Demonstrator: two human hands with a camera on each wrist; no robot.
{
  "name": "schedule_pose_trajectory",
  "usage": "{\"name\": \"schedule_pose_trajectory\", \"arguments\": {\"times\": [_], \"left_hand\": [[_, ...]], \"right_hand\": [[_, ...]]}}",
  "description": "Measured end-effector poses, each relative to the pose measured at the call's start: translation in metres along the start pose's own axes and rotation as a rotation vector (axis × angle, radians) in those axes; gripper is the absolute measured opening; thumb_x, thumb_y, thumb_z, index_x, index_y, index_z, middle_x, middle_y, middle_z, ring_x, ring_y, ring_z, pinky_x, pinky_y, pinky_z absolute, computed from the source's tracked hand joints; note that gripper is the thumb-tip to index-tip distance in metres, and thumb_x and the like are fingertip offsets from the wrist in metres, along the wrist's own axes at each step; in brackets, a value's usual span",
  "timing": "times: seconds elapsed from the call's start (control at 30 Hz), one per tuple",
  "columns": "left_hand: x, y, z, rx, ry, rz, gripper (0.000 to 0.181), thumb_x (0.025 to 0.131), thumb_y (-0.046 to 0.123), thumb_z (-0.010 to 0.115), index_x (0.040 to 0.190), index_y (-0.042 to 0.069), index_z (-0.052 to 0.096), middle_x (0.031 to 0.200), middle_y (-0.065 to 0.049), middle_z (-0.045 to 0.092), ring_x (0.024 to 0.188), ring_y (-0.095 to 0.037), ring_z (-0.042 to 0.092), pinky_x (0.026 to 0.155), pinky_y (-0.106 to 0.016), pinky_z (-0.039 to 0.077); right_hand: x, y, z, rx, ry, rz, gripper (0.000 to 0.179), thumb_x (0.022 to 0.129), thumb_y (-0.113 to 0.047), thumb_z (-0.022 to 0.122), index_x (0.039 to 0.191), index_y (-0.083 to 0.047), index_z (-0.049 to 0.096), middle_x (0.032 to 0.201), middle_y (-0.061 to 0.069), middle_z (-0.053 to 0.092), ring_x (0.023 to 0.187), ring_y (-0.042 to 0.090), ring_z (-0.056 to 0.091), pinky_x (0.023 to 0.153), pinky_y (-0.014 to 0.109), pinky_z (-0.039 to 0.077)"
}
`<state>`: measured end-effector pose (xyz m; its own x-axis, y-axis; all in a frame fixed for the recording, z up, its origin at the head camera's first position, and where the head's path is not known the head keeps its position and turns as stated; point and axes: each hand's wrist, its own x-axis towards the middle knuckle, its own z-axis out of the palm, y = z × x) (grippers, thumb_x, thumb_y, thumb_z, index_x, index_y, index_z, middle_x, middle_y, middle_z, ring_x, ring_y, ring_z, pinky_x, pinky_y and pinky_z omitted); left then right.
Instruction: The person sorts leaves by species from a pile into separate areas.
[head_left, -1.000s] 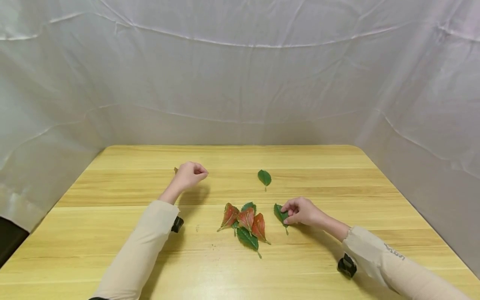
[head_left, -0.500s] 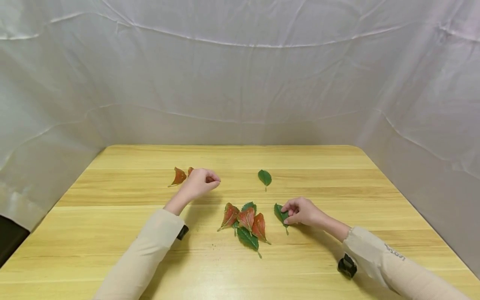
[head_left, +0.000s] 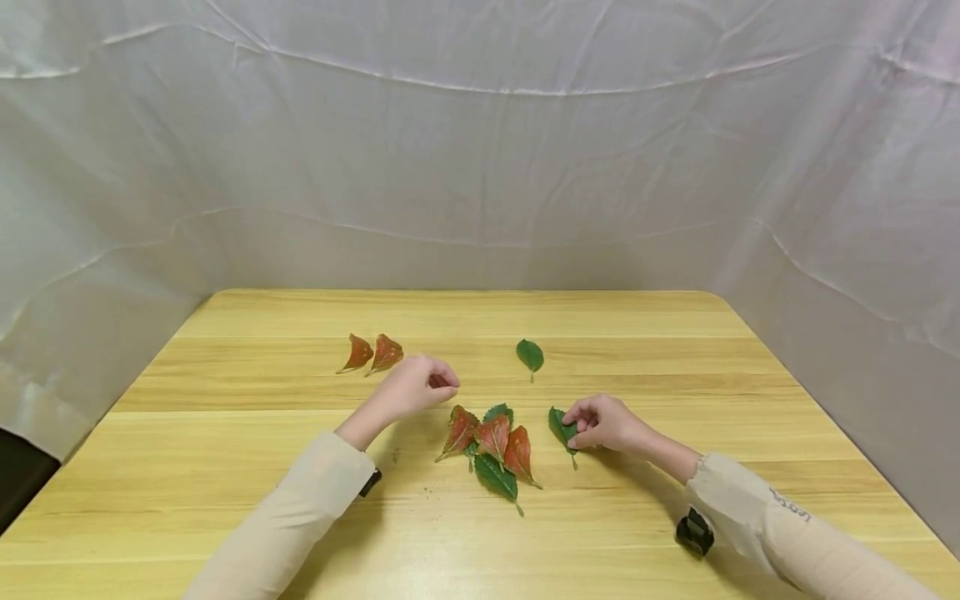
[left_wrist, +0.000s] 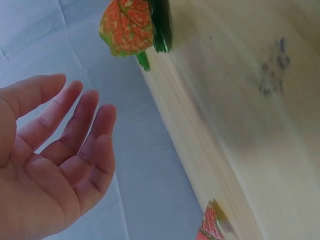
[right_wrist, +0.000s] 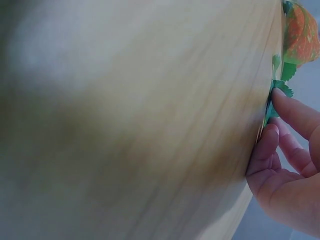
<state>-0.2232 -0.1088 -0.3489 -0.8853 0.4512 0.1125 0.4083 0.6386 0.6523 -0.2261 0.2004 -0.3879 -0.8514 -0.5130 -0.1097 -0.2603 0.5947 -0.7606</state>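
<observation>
Red leaves (head_left: 387,352) lie far left; a nearer pile (head_left: 492,436) remains mixed. Left hand (head_left: 416,386) empty; right hand (head_left: 606,422) pinches a green leaf (head_left: 557,425).

Leaf pile (head_left: 492,437) blocks middle; room behind, left of far green leaf (head_left: 529,355).

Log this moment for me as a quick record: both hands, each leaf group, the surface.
Left hand: empty, raised over the table, fingers loosely bent
Right hand: holds a green leaf down at the tabletop
Mixed leaf pile: between the hands, three red leaves overlapping green ones; green count partly hidden
Red leaf pair: side by side, far left, beyond the left hand
Lone green leaf: beyond the pile, untouched
Surface: wood-grain table
</observation>
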Motion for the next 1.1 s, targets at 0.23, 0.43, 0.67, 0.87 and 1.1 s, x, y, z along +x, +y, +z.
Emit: {"name": "schedule_pose_trajectory", "arguments": {"times": [0.23,0.43,0.67,0.87,1.1], "left_hand": [[-0.005,0.001,0.003,-0.007,-0.044,0.025,0.012,0.083,0.01,0.063,0.09,0.001,0.067,0.079,0.001,0.063,0.072,-0.013,0.056,0.065,-0.025,0.046],[-0.007,0.001,0.007,0.017,-0.072,0.013,0.012,0.082,0.012,0.065,0.09,0.004,0.068,0.088,-0.001,0.065,0.081,-0.017,0.057,0.073,-0.031,0.046],[-0.009,0.003,0.013,0.045,-0.109,-0.035,0.014,0.078,0.014,0.069,0.091,0.009,0.07,0.099,-0.004,0.062,0.072,-0.016,0.053,0.066,-0.031,0.043],[-0.01,0.004,0.016,0.022,-0.149,-0.067,0.016,0.077,0.011,0.069,0.092,0.007,0.069,0.097,-0.004,0.061,0.045,-0.008,0.034,0.045,-0.022,0.031],[-0.009,0.002,0.02,0.048,-0.173,-0.057,0.013,0.076,0.01,0.07,0.09,0.009,0.07,0.101,-0.005,0.062,0.056,-0.008,0.047,0.055,-0.025,0.041]], "right_hand": [[-0.001,0.0,0.0,0.008,0.001,0.004,0.025,0.071,0.001,0.071,0.093,0.007,0.062,0.068,0.002,0.05,0.061,0.014,0.042,0.05,0.02,0.037],[0.0,0.0,0.0,0.012,0.005,0.007,0.025,0.071,0.001,0.071,0.093,0.007,0.062,0.068,0.002,0.05,0.061,0.014,0.043,0.05,0.02,0.038],[0.001,0.002,0.0,0.0,0.003,0.0,0.025,0.071,0.001,0.072,0.092,0.006,0.062,0.068,0.002,0.05,0.061,0.014,0.043,0.05,0.02,0.038],[0.002,0.002,0.0,-0.012,0.001,-0.004,0.024,0.07,0.001,0.071,0.092,0.006,0.062,0.067,0.001,0.05,0.06,0.014,0.043,0.05,0.02,0.038],[0.001,0.003,0.0,-0.006,0.002,-0.004,0.024,0.07,0.001,0.072,0.092,0.006,0.062,0.067,0.001,0.05,0.059,0.013,0.043,0.05,0.02,0.038]]}}
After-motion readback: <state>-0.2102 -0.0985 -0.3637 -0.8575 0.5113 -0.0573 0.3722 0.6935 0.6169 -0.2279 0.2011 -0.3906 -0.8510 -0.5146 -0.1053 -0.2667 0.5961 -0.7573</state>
